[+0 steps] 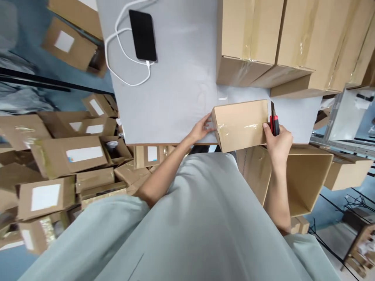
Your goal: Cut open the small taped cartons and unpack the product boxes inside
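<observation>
A small cardboard box, taped along its side, is tilted at the front edge of the table between my two hands. My left hand grips its left end, the fingers bent against the cardboard and partly hidden behind it. At the other end my right hand is closed around a red and black box cutter, its dark blade pointing away from me. The right thumb also presses on the box's right edge.
Large taped cartons stand at the back right of the grey table. A black phone with a white cable lies at the back left. Opened boxes are heaped left of the table. Below its right edge is an open carton.
</observation>
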Motion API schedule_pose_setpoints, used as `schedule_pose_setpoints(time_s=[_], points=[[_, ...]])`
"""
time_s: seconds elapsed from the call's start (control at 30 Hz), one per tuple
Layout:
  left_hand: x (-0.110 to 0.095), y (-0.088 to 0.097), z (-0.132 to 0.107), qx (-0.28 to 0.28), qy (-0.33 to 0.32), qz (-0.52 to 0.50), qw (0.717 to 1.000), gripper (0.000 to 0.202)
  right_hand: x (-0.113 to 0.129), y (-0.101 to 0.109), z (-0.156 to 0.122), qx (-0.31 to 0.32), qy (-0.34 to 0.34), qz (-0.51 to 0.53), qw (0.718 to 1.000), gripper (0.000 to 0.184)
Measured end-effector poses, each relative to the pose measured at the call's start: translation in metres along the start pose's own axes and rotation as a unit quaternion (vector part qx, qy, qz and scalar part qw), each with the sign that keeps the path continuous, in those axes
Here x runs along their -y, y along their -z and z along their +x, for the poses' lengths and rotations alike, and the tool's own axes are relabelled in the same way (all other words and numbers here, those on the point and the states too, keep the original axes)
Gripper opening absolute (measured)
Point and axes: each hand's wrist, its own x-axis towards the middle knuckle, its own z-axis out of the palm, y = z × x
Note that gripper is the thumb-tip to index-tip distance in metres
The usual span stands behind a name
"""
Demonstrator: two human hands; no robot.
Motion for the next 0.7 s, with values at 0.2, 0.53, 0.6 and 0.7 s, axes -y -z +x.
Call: schedule_pose_setpoints(time_s=[0.2, 0.53, 0.6, 0.7], points=[[-0.094, 0.022, -0.048, -0.133, -0.15, 0.074, 0.977, 0.04, -0.007, -0.01, -0.005, 0.006, 0.001, 0.016, 1.0, 0.042], [-0.147, 0.018, -0.054, -0.105, -0.152, 0.112, 0.976, 0.031, 0.03, 0.022, -0.079, 0.129, 0.065, 0.034, 0.989, 0.053], [-0.143, 0.02, -0.052, -0.103, -0.153, 0.105, 0.977, 0.031, 0.044, 0.02, -0.097, 0.203, 0.089, 0.034, 0.975, 0.051], [-0.139, 0.023, -0.049, -0.098, -0.156, 0.093, 0.979, 0.033, 0.06, 0.009, -0.106, 0.237, 0.107, 0.0, 0.966, 0.052]])
